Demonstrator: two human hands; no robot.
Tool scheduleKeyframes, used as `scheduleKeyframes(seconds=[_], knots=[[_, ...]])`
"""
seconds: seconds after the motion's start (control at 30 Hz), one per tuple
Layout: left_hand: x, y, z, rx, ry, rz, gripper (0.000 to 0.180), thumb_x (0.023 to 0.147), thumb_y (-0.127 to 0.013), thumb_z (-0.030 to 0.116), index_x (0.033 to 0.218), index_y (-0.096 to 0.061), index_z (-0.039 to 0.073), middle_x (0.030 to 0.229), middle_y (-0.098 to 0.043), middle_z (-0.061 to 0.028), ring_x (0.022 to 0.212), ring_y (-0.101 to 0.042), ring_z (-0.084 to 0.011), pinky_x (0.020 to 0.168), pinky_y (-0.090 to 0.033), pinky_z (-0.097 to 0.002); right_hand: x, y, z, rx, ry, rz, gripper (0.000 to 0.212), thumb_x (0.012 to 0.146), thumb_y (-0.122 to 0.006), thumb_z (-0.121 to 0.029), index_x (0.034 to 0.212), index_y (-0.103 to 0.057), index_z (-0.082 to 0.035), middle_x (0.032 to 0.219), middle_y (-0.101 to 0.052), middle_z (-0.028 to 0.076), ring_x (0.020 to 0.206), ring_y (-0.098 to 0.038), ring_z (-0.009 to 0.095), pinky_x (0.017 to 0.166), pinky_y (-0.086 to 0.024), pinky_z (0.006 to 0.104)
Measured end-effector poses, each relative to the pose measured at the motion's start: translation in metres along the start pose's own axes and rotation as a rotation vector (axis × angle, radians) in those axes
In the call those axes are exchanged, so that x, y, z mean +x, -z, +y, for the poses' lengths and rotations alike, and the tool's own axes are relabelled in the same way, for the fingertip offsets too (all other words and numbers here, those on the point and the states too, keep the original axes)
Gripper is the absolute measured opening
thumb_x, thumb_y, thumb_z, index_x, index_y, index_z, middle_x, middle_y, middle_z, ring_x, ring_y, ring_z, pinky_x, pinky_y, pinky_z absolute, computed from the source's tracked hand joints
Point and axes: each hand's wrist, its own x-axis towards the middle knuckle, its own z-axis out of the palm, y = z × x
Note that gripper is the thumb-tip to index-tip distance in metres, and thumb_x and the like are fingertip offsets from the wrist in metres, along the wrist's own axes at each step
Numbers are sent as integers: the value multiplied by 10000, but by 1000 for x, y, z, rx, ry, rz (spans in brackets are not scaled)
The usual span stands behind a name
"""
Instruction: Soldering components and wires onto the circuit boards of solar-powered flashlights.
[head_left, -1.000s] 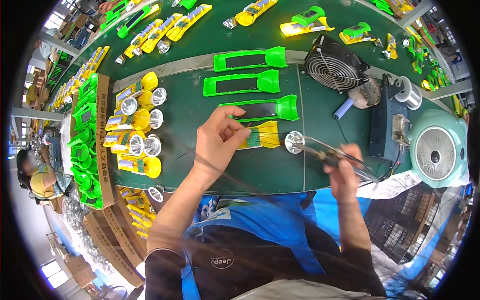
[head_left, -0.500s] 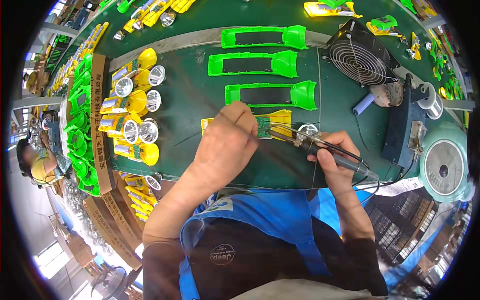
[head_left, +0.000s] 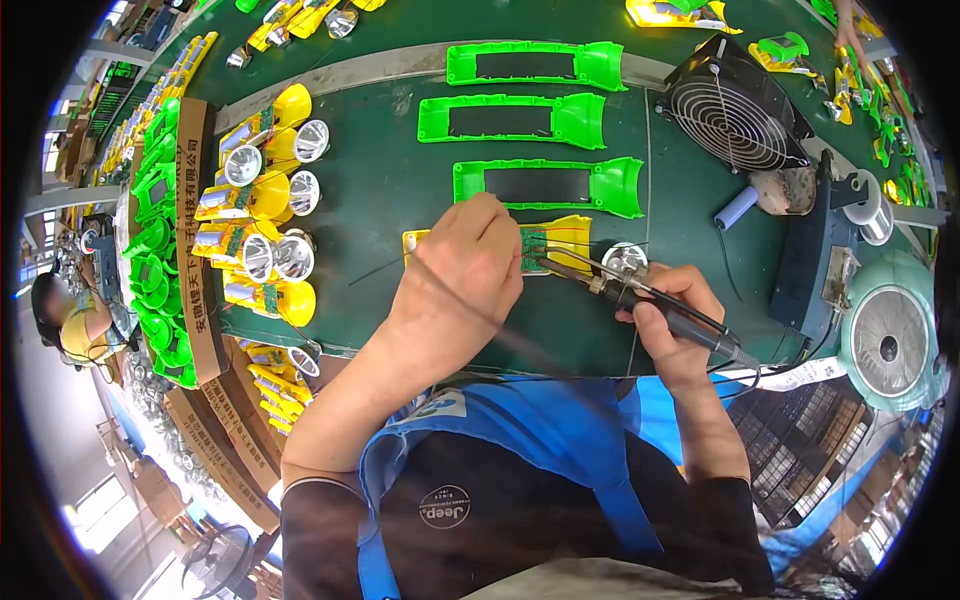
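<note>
My right hand is closed around the dark handle of a soldering iron. Its tip reaches a small green circuit board in a yellow flashlight housing. My left hand is closed over the left part of that housing, fingertips bunched beside the board; what they pinch is hidden. A silver reflector lies just right of the housing, near the iron. Beyond my hands, three green housing shells with dark panels lie in a column.
Yellow housings with reflectors stand stacked on the left, beside a cardboard box edge and green parts. At right are a black fan, a blue cylindrical battery, a soldering station, a solder spool and a pale green fan.
The iron stays at the circuit board and both hands keep their grip. The whole view has shifted slightly. Another person's hand now shows at the upper right edge.
</note>
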Motion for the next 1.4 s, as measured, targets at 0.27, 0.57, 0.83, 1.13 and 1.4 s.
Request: scheduleKeyframes(seconds=[0.27, 0.57, 0.83, 1.13, 1.4], knots=[[1, 0, 2, 16, 14, -15, 144, 728, -638, -62, 802, -533, 2, 866, -554, -130, 774, -580, -329, 662, -479, -399, 1, -2, -4, 26, 37, 52, 154, 818, -645, 6, 933, -545, 26, 759, -640, 94, 683, -650, 135, 632, -516, 247], [5, 1, 3, 30, 27, -31, 144, 733, -638, -59, 811, -536, 7, 868, -556, -128, 774, -581, -323, 664, -483, -399, -4, 7, -5, 142, -68, 96, 215, 875, -668, -68, 1002, -526, 31, 875, -643, 114, 789, -683, 177, 734, -561, 293], [2, -1, 1, 5, 43, -48, 104, 729, -620, -52, 793, -549, -12, 841, -521, -149, 785, -575, -326, 678, -492, -409, 5, 11, -15, 97, -55, 5, 223, 866, -694, -83, 980, -535, 24, 881, -663, 122, 791, -676, 160, 726, -552, 276], [2, -1, 0, 46, 34, -23, 162, 716, -646, -68, 803, -536, 13, 851, -552, -114, 758, -581, -305, 648, -487, -388, 4, 3, -10, 107, -137, 42, 188, 848, -691, -43, 951, -552, 32, 856, -660, 101, 748, -681, 151, 693, -570, 270], [3, 1, 0, 46, 19, -65, 124, 717, -637, -16, 797, -543, 0, 857, -526, -141, 808, -582, -314, 696, -500, -396, 7, 4, -3, 24, -114, 25, 189, 851, -688, -68, 935, -545, 21, 793, -653, 84, 708, -666, 131, 668, -551, 254]])
